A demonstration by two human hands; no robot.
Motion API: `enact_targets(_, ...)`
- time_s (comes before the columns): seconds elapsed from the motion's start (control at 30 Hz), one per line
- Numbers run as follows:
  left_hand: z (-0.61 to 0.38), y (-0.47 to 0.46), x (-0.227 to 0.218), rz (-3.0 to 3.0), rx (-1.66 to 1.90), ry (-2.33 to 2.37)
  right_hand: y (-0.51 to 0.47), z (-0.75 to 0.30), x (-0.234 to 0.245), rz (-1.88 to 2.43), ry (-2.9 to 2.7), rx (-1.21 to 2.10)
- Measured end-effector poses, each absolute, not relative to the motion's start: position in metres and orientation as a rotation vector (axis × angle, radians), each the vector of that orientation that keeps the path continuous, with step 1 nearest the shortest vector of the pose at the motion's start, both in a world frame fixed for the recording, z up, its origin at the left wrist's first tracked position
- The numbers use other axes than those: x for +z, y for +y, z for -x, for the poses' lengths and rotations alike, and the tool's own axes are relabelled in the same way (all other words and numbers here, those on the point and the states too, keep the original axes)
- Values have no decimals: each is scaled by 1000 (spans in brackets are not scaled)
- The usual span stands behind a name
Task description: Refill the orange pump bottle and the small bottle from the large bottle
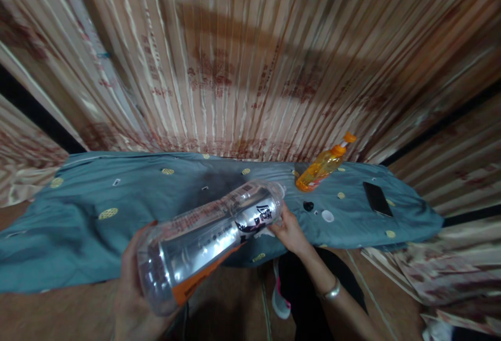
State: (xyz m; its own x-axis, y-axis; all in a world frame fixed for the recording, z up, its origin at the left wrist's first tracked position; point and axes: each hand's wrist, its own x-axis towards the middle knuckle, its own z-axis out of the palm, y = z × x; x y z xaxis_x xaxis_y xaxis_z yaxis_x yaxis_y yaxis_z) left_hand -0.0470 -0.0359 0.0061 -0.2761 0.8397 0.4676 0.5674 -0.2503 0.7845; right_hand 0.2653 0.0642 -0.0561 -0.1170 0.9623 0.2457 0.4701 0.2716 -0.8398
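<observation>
I hold a large clear plastic bottle [211, 236] with a silver and orange label, tilted with its open neck pointing up to the right. My left hand [131, 294] wraps round its base at the lower left. My right hand [289, 231] grips the bottle near its shoulder. The bottle has no cap on; a white cap [327, 216] and a small black item [308, 206] lie on the blue cloth just right of my right hand.
A blue-grey patterned cloth [78, 226] covers a low surface. An orange pump bottle [323, 166] lies tilted at the back right, a black phone [377, 198] to its right. Striped curtains [235, 59] hang behind. Shoes show below on the floor.
</observation>
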Motion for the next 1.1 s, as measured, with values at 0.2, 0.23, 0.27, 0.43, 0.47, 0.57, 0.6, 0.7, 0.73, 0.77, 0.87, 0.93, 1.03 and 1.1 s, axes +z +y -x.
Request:
enact_targets(0.2,52,-36,2,-1786,1530,1681,64,-266,-57,1316,-1728,756)
enact_targets(0.23,52,-36,1,-1824,1534,1672,64,-266,-57,1313,-1728,750)
enact_targets(0.27,52,-37,0,-1841,1541,1668,64,-266,-57,1314,-1728,745)
enact_targets(0.43,54,-37,-3,-1763,1540,1682,64,-265,-56,1320,-1732,745)
enact_targets(0.47,55,-37,-3,-1761,1528,1692,64,-265,-56,1320,-1734,744)
enact_targets(0.57,55,-38,-2,-1748,1562,1679,64,-266,-57,1328,-1737,731)
enact_targets(0.6,54,-38,-2,-1755,1585,1660,64,-266,-58,1332,-1737,729)
enact_targets(0.7,53,-39,0,-1811,1587,1664,64,-267,-60,1338,-1737,726)
enact_targets(0.73,52,-39,1,-1798,1575,1665,64,-267,-60,1335,-1737,724)
enact_targets(0.77,51,-39,2,-1778,1567,1672,64,-267,-60,1331,-1735,721)
enact_targets(0.87,50,-39,5,-1820,1569,1651,64,-267,-60,1325,-1733,719)
enact_targets(0.93,50,-38,6,-1890,1549,1636,64,-267,-60,1328,-1732,720)
enact_targets(1.03,51,-37,4,-1945,1545,1647,64,-267,-60,1332,-1731,726)
enact_targets(1.1,52,-38,1,-1913,1546,1683,64,-268,-60,1334,-1729,726)
